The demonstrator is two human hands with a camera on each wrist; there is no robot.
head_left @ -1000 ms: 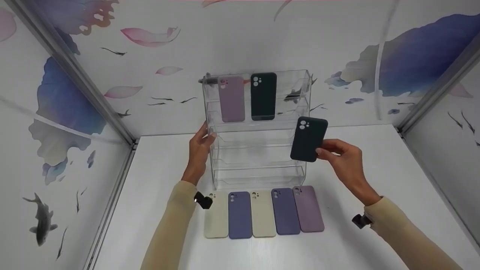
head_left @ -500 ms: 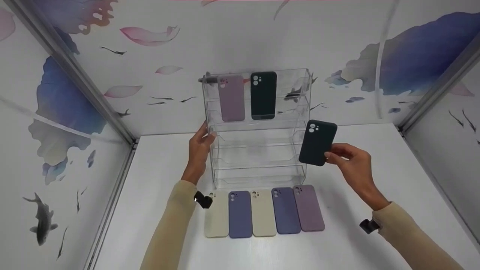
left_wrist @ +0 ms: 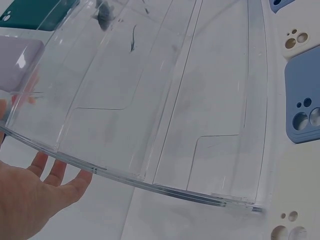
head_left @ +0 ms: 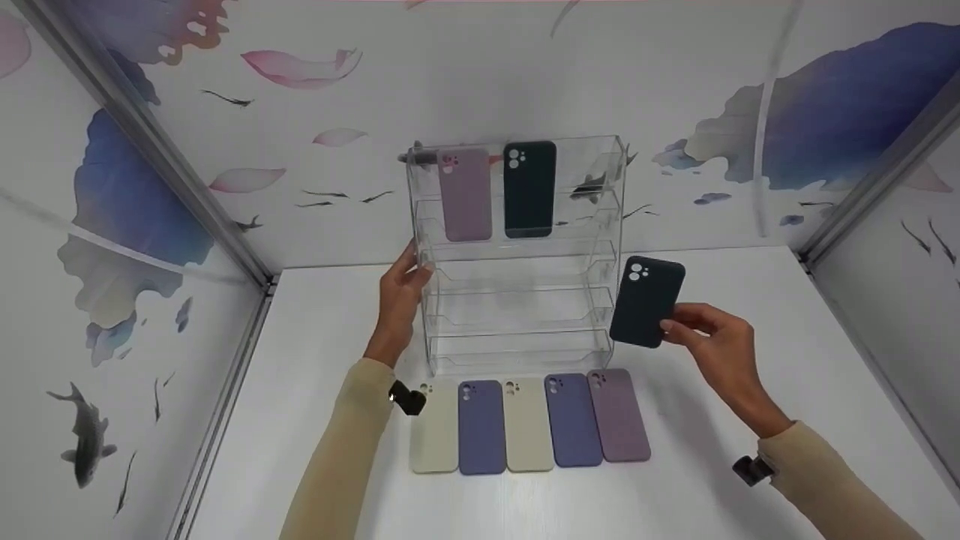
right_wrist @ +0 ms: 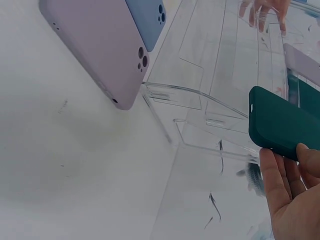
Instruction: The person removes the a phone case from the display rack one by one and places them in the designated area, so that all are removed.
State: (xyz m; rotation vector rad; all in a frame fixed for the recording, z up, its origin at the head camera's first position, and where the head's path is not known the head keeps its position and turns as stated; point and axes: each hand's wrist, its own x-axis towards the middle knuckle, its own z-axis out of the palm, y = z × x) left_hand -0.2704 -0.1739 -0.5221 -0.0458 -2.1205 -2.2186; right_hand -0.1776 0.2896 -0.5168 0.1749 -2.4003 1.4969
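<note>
A clear acrylic tiered display rack (head_left: 517, 300) stands on the white table. My left hand (head_left: 399, 296) holds the rack's left side; in the left wrist view, fingers (left_wrist: 75, 187) touch its edge. To the right of the rack, my right hand (head_left: 716, 345) pinches a dark green phone case (head_left: 646, 301) by its lower right edge, camera holes at the top. In the rack's top tier a pink-purple phone case (head_left: 465, 193) leans beside another dark green phone case (head_left: 529, 189). My right hand's fingers (right_wrist: 277, 180) support the held case from beneath in the right wrist view.
Several phone cases lie in a row before the rack: a left cream case (head_left: 435, 431), a blue-purple case (head_left: 481, 431), a second cream case (head_left: 529, 431), another blue-purple case (head_left: 574, 427) and a pink-purple case (head_left: 621, 420). A patterned wall (head_left: 510, 75) rises behind.
My right hand has moved right and down toward me, carrying the dark green phone case away from the rack. My left hand stays on the rack's side.
</note>
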